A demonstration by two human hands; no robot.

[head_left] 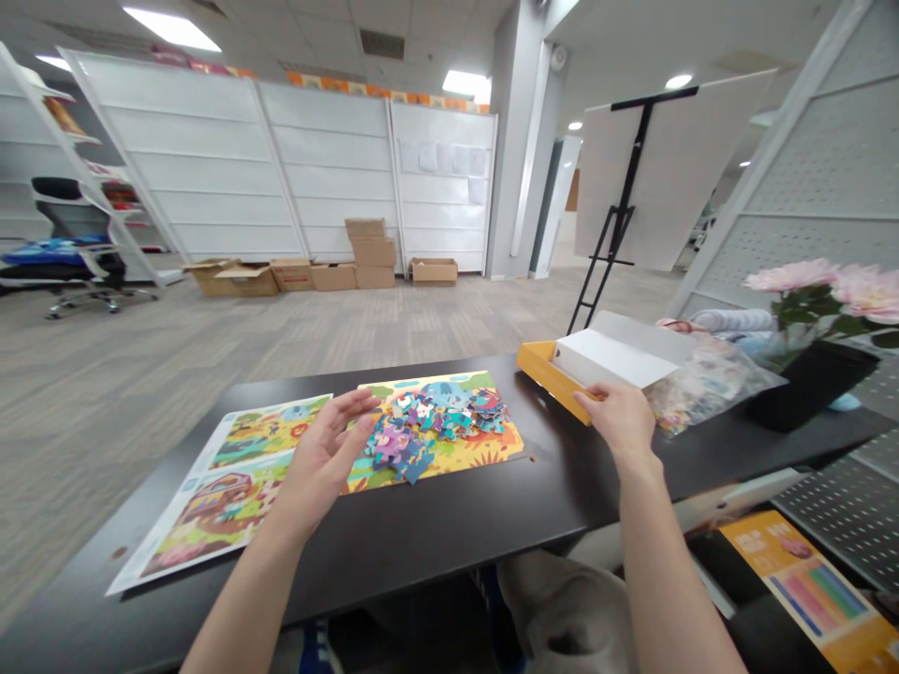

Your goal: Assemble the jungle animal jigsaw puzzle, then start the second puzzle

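Observation:
My left hand [324, 459] is raised, fingers and thumb apart, between a printed picture sheet [203, 515] and a pile of jigsaw puzzle pieces [449, 412]. Nothing is in it. Colourful pieces lie heaped on a yellow illustrated puzzle board [484, 454]; some overlap its near edge. My right hand [622, 418] pinches the near corner of an open yellow cardboard box [544, 374], thumb and fingers on its rim. The box's white inside faces up, with its flap raised at the back. The sheet shows two farm-like scenes and lies partly under my left wrist in this view.
A clear plastic bag [702, 384] of small items sits right of the box, beside a black vase [807, 384] with pink flowers. An easel [614, 225] stands behind the dark table [435, 524]. Another yellow box [807, 590] lies lower right. Cardboard boxes [333, 276] line the back shelving.

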